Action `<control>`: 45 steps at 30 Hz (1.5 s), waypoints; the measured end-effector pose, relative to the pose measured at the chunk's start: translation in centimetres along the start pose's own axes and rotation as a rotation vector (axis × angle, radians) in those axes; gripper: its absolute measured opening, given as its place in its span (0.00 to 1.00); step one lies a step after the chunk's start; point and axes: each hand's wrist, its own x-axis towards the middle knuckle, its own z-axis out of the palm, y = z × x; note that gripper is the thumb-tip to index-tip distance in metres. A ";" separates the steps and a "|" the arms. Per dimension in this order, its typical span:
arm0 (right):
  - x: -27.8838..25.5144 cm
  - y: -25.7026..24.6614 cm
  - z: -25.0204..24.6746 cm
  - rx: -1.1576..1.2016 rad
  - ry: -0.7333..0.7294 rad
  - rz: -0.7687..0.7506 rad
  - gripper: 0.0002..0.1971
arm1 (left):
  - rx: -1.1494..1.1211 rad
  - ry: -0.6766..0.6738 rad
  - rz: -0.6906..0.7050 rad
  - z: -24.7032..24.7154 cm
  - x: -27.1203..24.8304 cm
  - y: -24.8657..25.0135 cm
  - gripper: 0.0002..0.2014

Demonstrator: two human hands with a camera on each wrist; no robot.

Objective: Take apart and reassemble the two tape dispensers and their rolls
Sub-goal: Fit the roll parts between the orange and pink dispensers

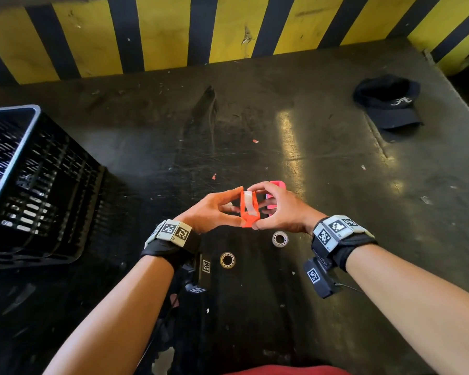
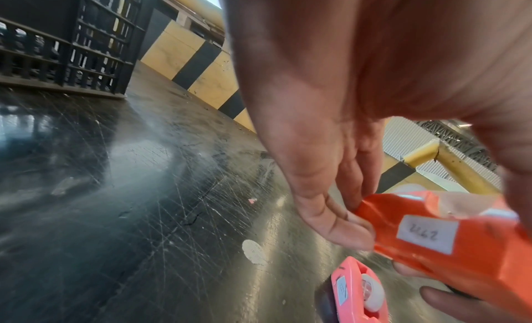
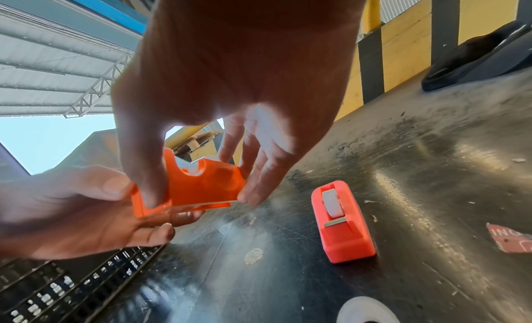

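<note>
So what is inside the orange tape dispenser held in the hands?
Inside the orange plastic tape dispenser sits a whitish tape roll. Its hub and the dispenser's lower interior are covered by the side walls and fingers.

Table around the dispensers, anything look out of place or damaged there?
Yes. Two tape rolls lie loose on the table, out of any dispenser. A black cap sits at the far right, and the tabletop is heavily scratched with small scraps.

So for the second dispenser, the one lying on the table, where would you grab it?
Probably across its two long flat side walls, coming from above. The pink dispenser stands upright on the table, roll slot facing up, its sides free. The left hand and right hand both hold the orange dispenser.
</note>
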 end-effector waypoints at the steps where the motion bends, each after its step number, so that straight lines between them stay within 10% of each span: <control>1: 0.0 0.1 0.0 -0.004 0.002 0.002 0.42 | -0.004 -0.008 -0.005 0.1 -0.1 0.1 0.48; 6: -0.3 0.6 -0.3 0.001 0.040 0.009 0.42 | -0.079 0.052 0.092 0.7 -0.5 0.4 0.53; 22: 0.1 0.5 -0.5 -0.005 0.096 0.034 0.41 | 0.240 0.313 0.320 2.8 -0.7 1.4 0.09; 45: 0.5 1.2 -1.0 -0.023 0.107 0.002 0.41 | -0.107 0.294 0.378 3.2 -0.7 -0.3 0.11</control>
